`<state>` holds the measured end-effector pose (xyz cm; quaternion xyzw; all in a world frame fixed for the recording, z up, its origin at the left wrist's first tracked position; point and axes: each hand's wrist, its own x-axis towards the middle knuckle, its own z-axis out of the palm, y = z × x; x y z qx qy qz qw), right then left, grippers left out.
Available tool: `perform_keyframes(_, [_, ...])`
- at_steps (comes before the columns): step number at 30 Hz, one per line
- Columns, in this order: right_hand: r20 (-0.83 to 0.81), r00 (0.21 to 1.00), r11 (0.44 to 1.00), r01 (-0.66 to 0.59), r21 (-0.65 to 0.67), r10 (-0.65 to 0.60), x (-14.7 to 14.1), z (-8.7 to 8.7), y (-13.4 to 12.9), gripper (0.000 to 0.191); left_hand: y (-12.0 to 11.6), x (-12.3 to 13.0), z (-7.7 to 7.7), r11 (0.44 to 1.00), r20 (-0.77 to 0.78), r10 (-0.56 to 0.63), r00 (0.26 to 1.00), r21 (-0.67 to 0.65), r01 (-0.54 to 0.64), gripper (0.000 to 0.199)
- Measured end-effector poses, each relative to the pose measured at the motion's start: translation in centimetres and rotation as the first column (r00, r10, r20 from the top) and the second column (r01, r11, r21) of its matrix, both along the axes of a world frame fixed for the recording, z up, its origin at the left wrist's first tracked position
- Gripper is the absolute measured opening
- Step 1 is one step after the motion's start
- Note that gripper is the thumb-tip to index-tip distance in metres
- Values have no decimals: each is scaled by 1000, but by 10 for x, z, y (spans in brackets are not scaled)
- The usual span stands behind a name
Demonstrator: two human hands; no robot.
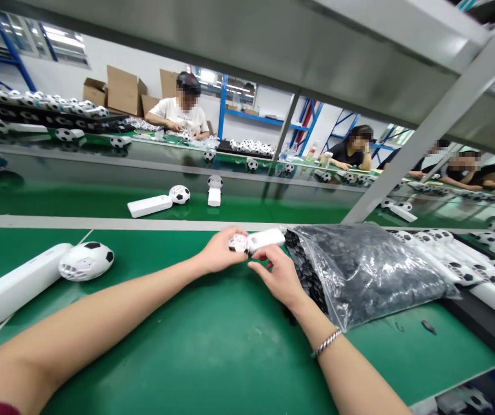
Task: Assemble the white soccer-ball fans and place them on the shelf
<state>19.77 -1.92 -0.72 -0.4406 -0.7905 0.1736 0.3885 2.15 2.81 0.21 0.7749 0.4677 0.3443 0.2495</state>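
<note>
Both my hands are at the middle of the green belt (152,346), working on a small white handheld fan (256,241) with a black-and-white football-patterned head. My left hand (219,251) grips the head and partly hides it. My right hand (276,274), with a silver chain bracelet (326,343) on its wrist, pinches the fan near where the head meets the handle. A clear plastic bag of small black parts (368,276) lies against my right hand's side. A larger football-headed unit (86,260) with a white handle lies to the left of my left forearm.
A grey rail (143,223) runs behind my hands, with two more football-headed units (179,195) on the green surface beyond it. White units (459,271) lie packed at the right. A grey shelf (360,52) overhangs the view. Several co-workers (182,112) sit at the far benches, with cardboard boxes (122,92) behind.
</note>
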Motion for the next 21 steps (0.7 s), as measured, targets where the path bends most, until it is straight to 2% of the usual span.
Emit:
perform_keyframes(3, [110, 984, 987, 129, 91, -139, 20, -2, 10, 14, 52, 9, 4, 978, -10, 188, 982, 98, -186, 53])
perform_keyframes(5, [203, 949, 968, 219, 122, -241, 33, -6, 15, 21, 76, 9, 1, 962, -37, 257, 966, 108, -252, 61])
perform_keyframes(7, [321, 889, 945, 302, 129, -328, 43, -12, 18, 29, 87, 6, -8, 958, -88, 277, 957, 99, -268, 62])
perform_keyframes(9, [443, 813, 923, 364, 121, -379, 49, -18, 20, 33, 88, 3, -19, 964, -138, 258, 956, 101, -245, 57])
perform_keyframes(12, [573, 712, 901, 415, 123, -406, 51, -22, 22, 33, 82, 1, -30, 967, -183, 246, 952, 117, -227, 50])
perform_keyframes(16, [672, 625, 897, 419, 141, -397, 52, -17, 22, 26, 56, 5, -33, 969, -205, 235, 950, 128, -212, 49])
perform_keyframes(19, [709, 598, 902, 414, 126, -374, 59, -14, 21, 28, 13, 0, -31, 978, -230, 194, 953, 118, -171, 56])
perform_keyframes(21, [685, 628, 910, 393, 130, -369, 68, -17, 23, 29, -25, -13, -26, 991, -253, 118, 960, 87, -98, 67])
